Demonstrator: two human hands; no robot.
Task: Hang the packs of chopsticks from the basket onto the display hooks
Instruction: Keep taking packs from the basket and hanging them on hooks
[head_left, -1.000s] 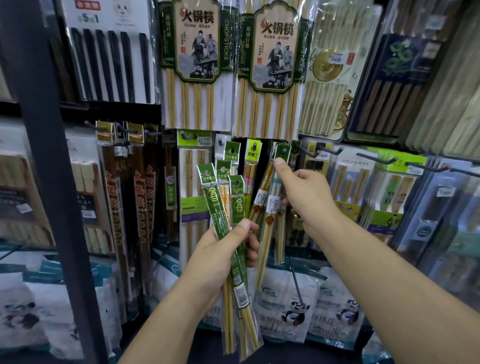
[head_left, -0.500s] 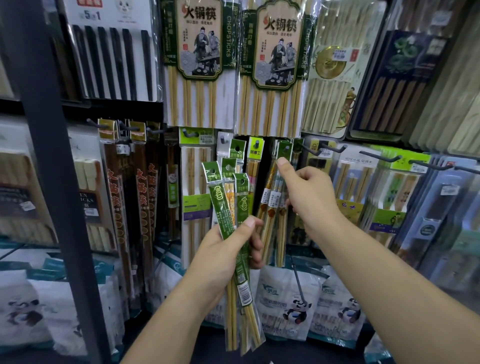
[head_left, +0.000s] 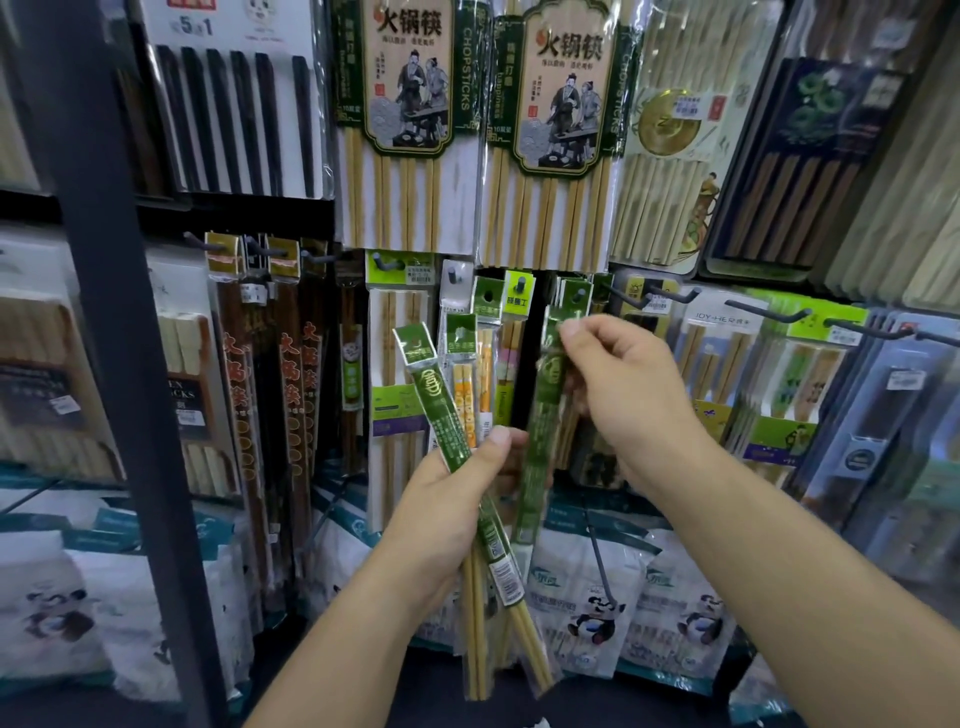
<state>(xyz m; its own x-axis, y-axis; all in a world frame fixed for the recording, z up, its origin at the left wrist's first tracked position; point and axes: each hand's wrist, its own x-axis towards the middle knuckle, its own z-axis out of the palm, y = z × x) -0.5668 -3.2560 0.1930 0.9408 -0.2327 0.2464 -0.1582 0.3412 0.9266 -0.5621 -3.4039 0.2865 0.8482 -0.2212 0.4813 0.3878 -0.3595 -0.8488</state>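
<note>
My left hand (head_left: 447, 499) grips a bundle of slim green-labelled chopstick packs (head_left: 441, 410) near their middle, tops tilted up to the left. My right hand (head_left: 623, 395) pinches the top of one more green pack (head_left: 540, 441), which hangs upright just right of the bundle. That pack's header sits just below a display hook (head_left: 576, 300) that carries similar green packs. The basket is not in view.
The wall is crowded with hanging chopstick packs: large bamboo sets (head_left: 410, 130) above, dark brown packs (head_left: 260, 374) at left, boxed sets (head_left: 779, 384) on black hooks at right. A dark shelf post (head_left: 114, 338) stands at left. Panda-printed bags (head_left: 592, 608) line the bottom.
My right hand left the hung packs and came back to the bundle. It now holds one green pack apart from those in my left hand, which shifted slightly right.
</note>
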